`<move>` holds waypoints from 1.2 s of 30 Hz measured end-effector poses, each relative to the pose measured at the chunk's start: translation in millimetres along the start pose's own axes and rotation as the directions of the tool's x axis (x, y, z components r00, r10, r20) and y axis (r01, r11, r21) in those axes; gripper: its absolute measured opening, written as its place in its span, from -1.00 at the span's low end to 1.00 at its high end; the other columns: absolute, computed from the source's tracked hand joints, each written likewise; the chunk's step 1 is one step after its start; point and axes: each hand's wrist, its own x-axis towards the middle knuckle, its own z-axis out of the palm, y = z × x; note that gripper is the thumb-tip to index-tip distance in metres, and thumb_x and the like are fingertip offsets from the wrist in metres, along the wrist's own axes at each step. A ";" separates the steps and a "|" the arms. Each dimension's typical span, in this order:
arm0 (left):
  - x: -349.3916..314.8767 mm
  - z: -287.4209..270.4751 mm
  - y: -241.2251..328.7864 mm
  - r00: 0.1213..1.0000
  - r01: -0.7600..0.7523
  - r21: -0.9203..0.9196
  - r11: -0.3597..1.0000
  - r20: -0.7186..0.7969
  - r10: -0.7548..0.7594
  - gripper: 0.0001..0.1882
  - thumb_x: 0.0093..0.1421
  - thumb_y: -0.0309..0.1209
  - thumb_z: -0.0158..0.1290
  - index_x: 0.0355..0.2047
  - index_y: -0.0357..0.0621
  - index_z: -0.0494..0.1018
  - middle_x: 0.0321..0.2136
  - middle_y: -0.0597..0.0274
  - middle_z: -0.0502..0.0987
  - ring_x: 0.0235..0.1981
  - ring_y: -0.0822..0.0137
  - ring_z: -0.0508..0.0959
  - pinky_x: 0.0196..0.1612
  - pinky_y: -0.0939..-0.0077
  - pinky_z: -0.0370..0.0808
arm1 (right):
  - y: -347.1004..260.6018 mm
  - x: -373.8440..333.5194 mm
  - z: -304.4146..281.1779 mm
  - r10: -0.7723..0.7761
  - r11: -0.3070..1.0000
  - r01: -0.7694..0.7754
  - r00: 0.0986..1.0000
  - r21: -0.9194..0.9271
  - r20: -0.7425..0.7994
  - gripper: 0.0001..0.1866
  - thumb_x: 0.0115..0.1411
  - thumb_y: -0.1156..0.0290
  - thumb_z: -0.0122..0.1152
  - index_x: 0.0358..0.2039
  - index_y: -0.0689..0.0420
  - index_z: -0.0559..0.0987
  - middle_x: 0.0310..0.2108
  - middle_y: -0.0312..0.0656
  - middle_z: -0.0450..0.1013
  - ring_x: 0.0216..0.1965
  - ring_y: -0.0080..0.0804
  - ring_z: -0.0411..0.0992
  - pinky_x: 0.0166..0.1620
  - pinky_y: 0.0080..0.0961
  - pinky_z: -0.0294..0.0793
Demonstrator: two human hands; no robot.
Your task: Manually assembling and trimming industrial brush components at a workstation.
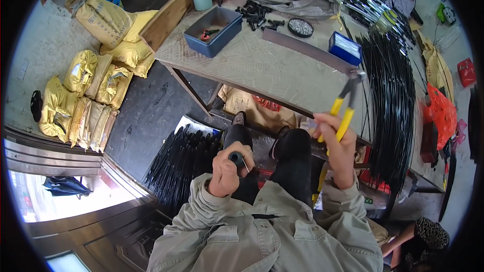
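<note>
Head view: yellow-handled pliers [346, 120] stood in the right hand [340, 143], its fingers wrapped around the grips, by the near edge of the surface [302, 81]. Their long axis ran near to far, leaning right, the metal head pointing far. The left hand [226, 175], nearer and to the left, was closed around a dark tube [236, 157], round end facing up. Dark printed characters marked a tan sack [107, 20] at far left.

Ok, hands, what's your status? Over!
Left hand: closed around a dark tube-like piece. Right hand: gripping yellow-handled pliers. Nothing seen between the hands.
</note>
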 end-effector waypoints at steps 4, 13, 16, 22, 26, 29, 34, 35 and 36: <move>5.1 13.3 5.1 0.999 0.022 0.065 0.998 -0.032 -0.020 -0.25 0.11 0.28 -0.31 -0.57 -0.31 0.30 -0.73 0.19 0.30 -0.74 0.46 0.27 -0.64 0.64 0.19 | -41.2 -2.6 -14.6 -0.337 0.811 0.373 0.928 -0.450 0.162 -0.79 0.09 0.39 0.13 -0.23 0.10 0.51 -0.15 -0.14 0.32 -0.18 -0.30 0.36 -0.05 -0.33 0.30; 6.8 23.7 4.9 0.999 -0.031 0.131 0.991 0.012 0.030 -0.21 0.13 0.28 -0.35 -0.52 -0.37 0.33 -0.66 0.17 0.33 -0.71 0.45 0.30 -0.60 0.62 0.21 | -47.9 2.8 -35.5 -0.641 -0.037 0.593 0.604 -0.805 0.474 -0.63 0.02 0.39 0.21 -0.10 -0.13 0.47 0.01 -0.29 0.10 0.13 -0.29 0.09 0.21 0.06 -0.09; 6.1 21.2 0.1 0.997 -0.080 0.136 0.988 0.028 0.077 -0.29 0.19 0.20 -0.37 -0.47 -0.30 0.35 -0.70 0.25 0.32 -0.76 0.48 0.28 -0.64 0.60 0.18 | -46.9 7.1 -34.0 -0.668 -0.066 0.561 0.590 -0.825 0.454 -0.63 0.03 0.38 0.22 -0.10 -0.15 0.46 0.02 -0.30 0.08 0.14 -0.30 0.08 0.21 0.10 -0.11; 4.6 22.2 7.8 0.999 0.008 0.132 0.991 0.029 -0.012 -0.21 0.15 0.27 -0.39 -0.47 -0.37 0.34 -0.65 0.20 0.34 -0.71 0.51 0.31 -0.63 0.67 0.20 | -40.9 13.6 -26.5 -0.738 -0.107 0.517 0.531 -0.849 0.416 -0.64 0.02 0.38 0.23 -0.12 -0.13 0.46 -0.01 -0.27 0.11 0.13 -0.28 0.12 0.20 0.11 -0.12; 0.8 23.0 6.4 0.998 0.012 0.154 0.988 -0.062 -0.002 -0.21 0.14 0.27 -0.38 -0.46 -0.36 0.35 -0.65 0.21 0.35 -0.73 0.55 0.29 -0.67 0.69 0.16 | -31.6 2.9 -13.9 -0.731 -0.042 0.542 0.556 -0.839 0.396 -0.67 0.03 0.43 0.21 -0.14 0.01 0.47 -0.03 -0.21 0.16 0.10 -0.24 0.18 0.19 0.11 -0.09; -1.0 30.1 1.8 0.974 -0.042 0.277 0.960 -0.202 0.101 -0.22 0.15 0.26 -0.36 -0.43 -0.37 0.37 -0.65 0.24 0.36 -0.75 0.58 0.26 -0.68 0.70 0.12 | -29.6 -17.4 -1.8 -0.622 0.170 0.567 0.696 -0.806 0.359 -0.71 0.05 0.46 0.17 -0.17 0.12 0.48 -0.04 -0.17 0.18 0.08 -0.22 0.19 0.19 0.09 -0.07; 1.1 36.0 1.2 0.959 -0.042 0.319 0.947 -0.253 0.128 -0.22 0.16 0.25 -0.36 -0.41 -0.38 0.38 -0.66 0.27 0.37 -0.75 0.61 0.25 -0.68 0.71 0.12 | -31.7 -51.0 18.7 -0.402 0.439 0.429 0.880 -0.790 0.254 -0.80 0.04 0.51 0.12 -0.28 0.25 0.47 -0.04 -0.10 0.20 0.03 -0.19 0.25 0.16 0.06 -0.01; 2.1 37.6 1.4 0.956 -0.048 0.319 0.946 -0.259 0.136 -0.21 0.16 0.25 -0.36 -0.38 -0.39 0.39 -0.66 0.29 0.37 -0.75 0.62 0.24 -0.67 0.72 0.11 | -30.1 -56.0 22.3 -0.402 0.435 0.426 0.880 -0.793 0.253 -0.80 0.04 0.51 0.12 -0.28 0.25 0.47 -0.04 -0.10 0.20 0.03 -0.19 0.25 0.16 0.06 -0.01; 1.6 38.3 2.6 0.952 -0.050 0.325 0.944 -0.269 0.143 -0.21 0.16 0.25 -0.37 -0.35 -0.39 0.40 -0.66 0.30 0.37 -0.74 0.62 0.24 -0.67 0.73 0.11 | -29.3 -60.7 27.3 -0.399 0.483 0.408 0.890 -0.775 0.220 -0.83 0.04 0.52 0.10 -0.31 0.25 0.47 -0.06 -0.11 0.23 0.00 -0.18 0.28 0.14 0.02 0.05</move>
